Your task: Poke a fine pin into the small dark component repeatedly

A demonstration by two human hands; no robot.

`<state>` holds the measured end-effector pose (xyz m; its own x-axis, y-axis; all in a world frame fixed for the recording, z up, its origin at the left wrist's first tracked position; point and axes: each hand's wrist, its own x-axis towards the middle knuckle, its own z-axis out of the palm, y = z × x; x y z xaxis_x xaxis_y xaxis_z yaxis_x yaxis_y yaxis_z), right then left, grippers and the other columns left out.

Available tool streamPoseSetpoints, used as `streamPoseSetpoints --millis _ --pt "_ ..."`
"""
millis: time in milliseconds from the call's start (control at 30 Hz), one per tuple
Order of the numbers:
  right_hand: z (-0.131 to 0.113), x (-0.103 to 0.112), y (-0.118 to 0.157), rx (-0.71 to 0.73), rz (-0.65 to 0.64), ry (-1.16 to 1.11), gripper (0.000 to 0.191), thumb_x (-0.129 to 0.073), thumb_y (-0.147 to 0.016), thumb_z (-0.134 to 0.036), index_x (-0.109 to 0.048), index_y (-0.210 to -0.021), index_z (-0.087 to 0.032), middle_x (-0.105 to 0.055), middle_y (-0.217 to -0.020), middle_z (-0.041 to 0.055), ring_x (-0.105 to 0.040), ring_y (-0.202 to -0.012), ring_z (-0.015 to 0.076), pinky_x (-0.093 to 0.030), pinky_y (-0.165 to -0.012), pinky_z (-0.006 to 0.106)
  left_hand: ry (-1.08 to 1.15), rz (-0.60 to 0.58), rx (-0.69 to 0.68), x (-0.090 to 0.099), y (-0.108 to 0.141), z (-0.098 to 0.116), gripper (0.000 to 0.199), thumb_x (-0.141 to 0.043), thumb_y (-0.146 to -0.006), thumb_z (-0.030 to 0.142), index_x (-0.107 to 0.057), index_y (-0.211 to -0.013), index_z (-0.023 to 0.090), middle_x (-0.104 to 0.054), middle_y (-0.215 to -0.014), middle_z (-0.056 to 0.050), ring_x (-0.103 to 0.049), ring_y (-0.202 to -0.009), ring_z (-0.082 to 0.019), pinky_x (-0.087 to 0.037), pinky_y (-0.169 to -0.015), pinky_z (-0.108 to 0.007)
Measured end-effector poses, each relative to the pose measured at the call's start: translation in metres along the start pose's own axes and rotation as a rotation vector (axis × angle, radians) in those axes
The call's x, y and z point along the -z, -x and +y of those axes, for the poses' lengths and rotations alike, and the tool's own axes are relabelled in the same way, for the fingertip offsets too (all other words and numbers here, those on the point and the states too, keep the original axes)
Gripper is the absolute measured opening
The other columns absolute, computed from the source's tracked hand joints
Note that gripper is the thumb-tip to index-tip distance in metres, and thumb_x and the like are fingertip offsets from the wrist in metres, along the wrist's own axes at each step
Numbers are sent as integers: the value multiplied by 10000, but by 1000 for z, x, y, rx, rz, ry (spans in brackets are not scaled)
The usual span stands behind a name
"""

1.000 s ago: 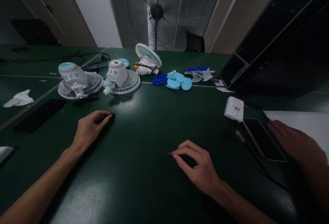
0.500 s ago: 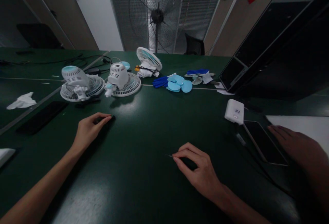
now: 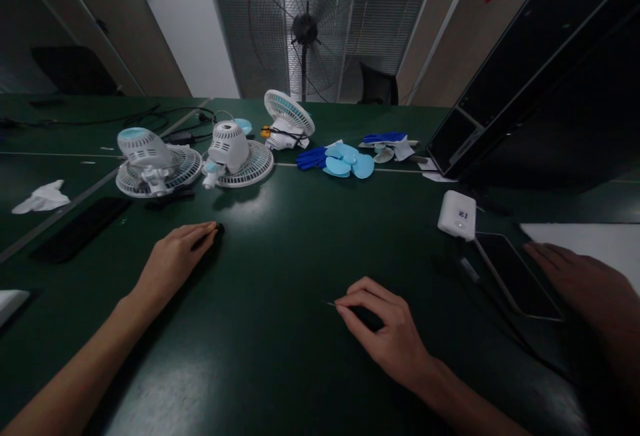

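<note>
My left hand [image 3: 177, 253] rests low over the dark green table, its fingertips pinched on a small black piece [image 3: 221, 228] whose kind I cannot make out. Closed in a pinch, my right hand [image 3: 383, 323] holds a thin, slim piece [image 3: 329, 303]; only its narrow tip shows, pointing left. Beyond my left hand, a white fan head [image 3: 150, 163] and a second fan head [image 3: 233, 156] lie grille down. A third small fan [image 3: 287, 123] stands tilted behind them. Light blue fan blades [image 3: 349, 160] lie beside a blue glove [image 3: 311, 159].
Another person's hand [image 3: 575, 269] lies at the right, by a phone [image 3: 517, 273] and a white power bank [image 3: 457, 215] with a cable. A large black monitor [image 3: 540, 89] stands at the back right. A black keyboard [image 3: 80, 229] and crumpled tissue [image 3: 43, 197] lie left.
My left hand has turned slightly, its fingers now closer together over the small black piece. My right hand stays in place with the thin piece.
</note>
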<state>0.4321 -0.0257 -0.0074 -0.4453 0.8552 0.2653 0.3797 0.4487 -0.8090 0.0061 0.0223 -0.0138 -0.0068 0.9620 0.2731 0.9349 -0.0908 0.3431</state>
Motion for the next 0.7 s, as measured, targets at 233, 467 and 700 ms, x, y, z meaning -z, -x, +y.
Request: streamPoseSetpoints --millis 233,467,700 --pt "0 0 -1 -4 3 -11 132 -653 -979 -160 -754 -1028 -228 -683 -974 29 -689 -850 166 -549 -743 295 444 -166 374 6 -7 26 534 -701 -802 671 -794 -1087 228 -793 -1131 -73 -743 -956 -302 -574 -796 -371" --pt "-2 0 -2 -22 11 16 134 -645 -978 -165 -757 -1007 -233 -684 -953 26 -692 -837 167 -539 -754 304 601 -450 -72 -31 26 135 179 -668 -946 402 -760 -986 254 -768 -1085 -41 -689 -1035 -237 -492 -972 -408" --pt "0 3 -1 3 7 66 139 -640 -969 -158 -760 -994 -225 -687 -932 33 -695 -828 171 -538 -739 301 616 -486 -230 -42 44 175 125 -641 -991 305 -709 -1092 273 -736 -1076 -19 -637 -1033 -212 -423 -957 -392"
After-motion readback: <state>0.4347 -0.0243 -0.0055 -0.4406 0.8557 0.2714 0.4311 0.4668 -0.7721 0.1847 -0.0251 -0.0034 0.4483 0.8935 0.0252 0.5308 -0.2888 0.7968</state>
